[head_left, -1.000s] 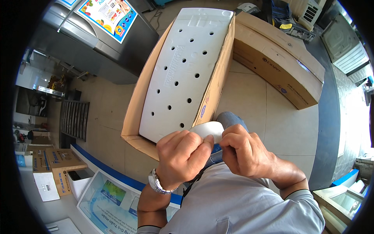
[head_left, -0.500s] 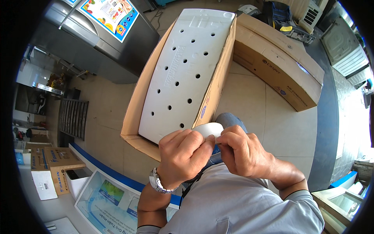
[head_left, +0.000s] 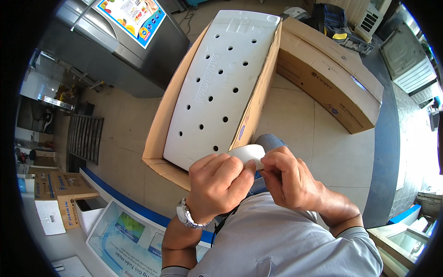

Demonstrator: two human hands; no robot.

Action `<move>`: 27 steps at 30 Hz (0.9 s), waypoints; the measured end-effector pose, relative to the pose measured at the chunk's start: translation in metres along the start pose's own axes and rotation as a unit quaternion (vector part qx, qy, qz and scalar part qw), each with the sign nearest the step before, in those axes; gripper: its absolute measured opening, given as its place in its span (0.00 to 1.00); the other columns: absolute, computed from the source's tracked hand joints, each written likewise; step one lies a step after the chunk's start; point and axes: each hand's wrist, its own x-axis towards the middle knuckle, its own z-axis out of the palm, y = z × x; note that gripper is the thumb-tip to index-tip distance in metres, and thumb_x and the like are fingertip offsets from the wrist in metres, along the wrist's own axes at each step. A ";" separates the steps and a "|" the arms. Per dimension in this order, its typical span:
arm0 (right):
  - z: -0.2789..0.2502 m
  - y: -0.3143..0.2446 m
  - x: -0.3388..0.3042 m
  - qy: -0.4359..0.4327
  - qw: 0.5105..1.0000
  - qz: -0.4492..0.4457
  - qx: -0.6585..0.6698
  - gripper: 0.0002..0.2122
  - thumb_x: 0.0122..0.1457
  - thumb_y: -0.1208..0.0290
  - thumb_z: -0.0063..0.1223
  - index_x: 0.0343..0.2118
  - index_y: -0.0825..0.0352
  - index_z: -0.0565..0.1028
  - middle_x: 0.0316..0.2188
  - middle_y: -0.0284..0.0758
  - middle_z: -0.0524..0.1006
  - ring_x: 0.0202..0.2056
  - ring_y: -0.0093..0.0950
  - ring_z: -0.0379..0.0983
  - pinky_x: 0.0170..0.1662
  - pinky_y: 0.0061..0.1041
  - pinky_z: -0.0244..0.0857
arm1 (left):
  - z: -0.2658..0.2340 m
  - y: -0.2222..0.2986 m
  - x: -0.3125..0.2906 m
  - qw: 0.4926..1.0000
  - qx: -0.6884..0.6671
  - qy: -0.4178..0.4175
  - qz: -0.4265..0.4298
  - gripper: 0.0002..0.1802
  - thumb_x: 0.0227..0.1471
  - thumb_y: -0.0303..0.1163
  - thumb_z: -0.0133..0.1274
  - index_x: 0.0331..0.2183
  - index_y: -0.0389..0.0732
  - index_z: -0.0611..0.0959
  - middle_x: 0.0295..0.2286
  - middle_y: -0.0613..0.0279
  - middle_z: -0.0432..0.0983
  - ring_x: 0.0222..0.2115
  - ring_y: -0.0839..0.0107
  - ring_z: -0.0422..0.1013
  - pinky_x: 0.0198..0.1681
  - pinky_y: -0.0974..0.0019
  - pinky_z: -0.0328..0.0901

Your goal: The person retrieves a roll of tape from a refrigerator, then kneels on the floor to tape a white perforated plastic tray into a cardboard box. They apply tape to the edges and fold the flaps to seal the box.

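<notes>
My left hand point(head_left: 219, 182), with a metal watch on its wrist, is closed around a white roll of what looks like tape point(head_left: 249, 151). Its thumb presses against the near side of the roll. The fingers of my right hand point(head_left: 290, 177) are bent into a pinch at the roll's right edge; whatever lies between their tips is too small to make out. Beyond my hands stands an open cardboard box point(head_left: 153, 143), long and narrow. A white foam insert point(head_left: 194, 120) with several round holes fills it.
A long closed carton point(head_left: 323, 87) lies on the tiled floor to the right of the open box. At the upper left stands a grey refrigerator point(head_left: 124, 69). A blue-edged display counter point(head_left: 104, 231) with small boxes point(head_left: 71, 189) is at the lower left, and a tool bag point(head_left: 330, 21) sits far back.
My right hand has shifted very slightly to the right, and a little more of the roll's white surface shows between the hands. My left hand keeps its hold.
</notes>
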 end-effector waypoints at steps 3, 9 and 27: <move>0.001 0.001 -0.002 -0.014 1.000 0.004 -0.006 0.21 0.54 0.94 0.55 0.50 0.80 0.64 0.30 0.46 0.73 0.22 0.35 0.73 0.20 0.31 0.67 | 0.002 -0.001 -0.004 1.000 0.003 0.003 0.001 0.11 0.45 0.21 0.64 0.20 0.40 0.77 0.19 0.69 0.60 0.16 0.75 0.62 0.15 0.70 0.53; 0.001 -0.001 -0.007 0.028 0.996 0.042 0.074 0.22 0.53 0.94 0.55 0.51 0.80 0.64 0.30 0.44 0.73 0.23 0.34 0.73 0.24 0.31 0.67 | 0.000 -0.002 -0.001 1.000 0.009 0.004 0.002 0.09 0.43 0.21 0.64 0.21 0.39 0.79 0.19 0.69 0.60 0.16 0.75 0.62 0.15 0.70 0.54; -0.004 -0.004 0.004 -0.078 0.997 0.005 -0.021 0.26 0.45 0.91 0.52 0.51 0.78 0.64 0.35 0.44 0.74 0.21 0.36 0.71 0.17 0.32 0.67 | -0.005 0.001 0.000 0.999 0.006 -0.006 0.037 0.08 0.39 0.20 0.62 0.18 0.39 0.77 0.18 0.70 0.62 0.16 0.75 0.63 0.16 0.70 0.53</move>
